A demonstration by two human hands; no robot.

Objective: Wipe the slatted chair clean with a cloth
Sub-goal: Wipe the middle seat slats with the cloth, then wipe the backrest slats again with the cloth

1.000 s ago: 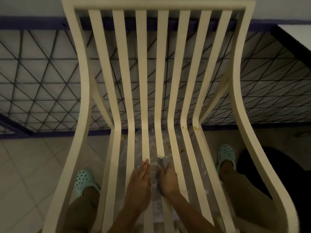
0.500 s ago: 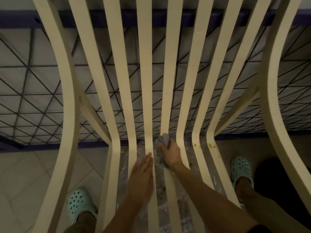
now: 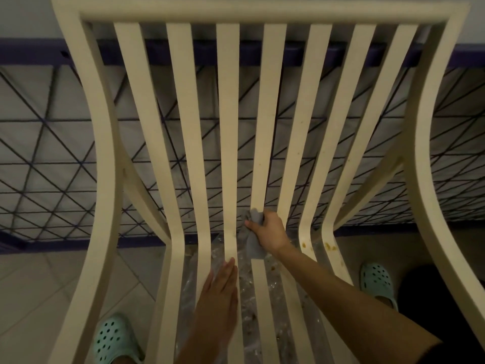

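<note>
- Filling nearly the whole view, the cream slatted chair [image 3: 228, 127] faces us, slats running down the back and bending into the seat.
- Behind it, through the gaps, a dark wire grille [image 3: 52, 166] of crossing triangles; pale tiled floor [image 3: 31, 298] lower left.
- Crinkled clear plastic [image 3: 246, 285] shows between the seat slats, dotted with brown crumbs.
- Left hand [image 3: 217, 292] lies flat on a middle seat slat, fingers straight and released.
- Right hand [image 3: 270, 229] works the bend of the next slat over, fingers clenched round the grey cloth [image 3: 253, 245], pressed where back meets seat.
- Mint left clog [image 3: 112, 340] and right clog [image 3: 376, 282] flank the seat.
- Orange smears [image 3: 329, 246] mark the slats right of the cloth.
</note>
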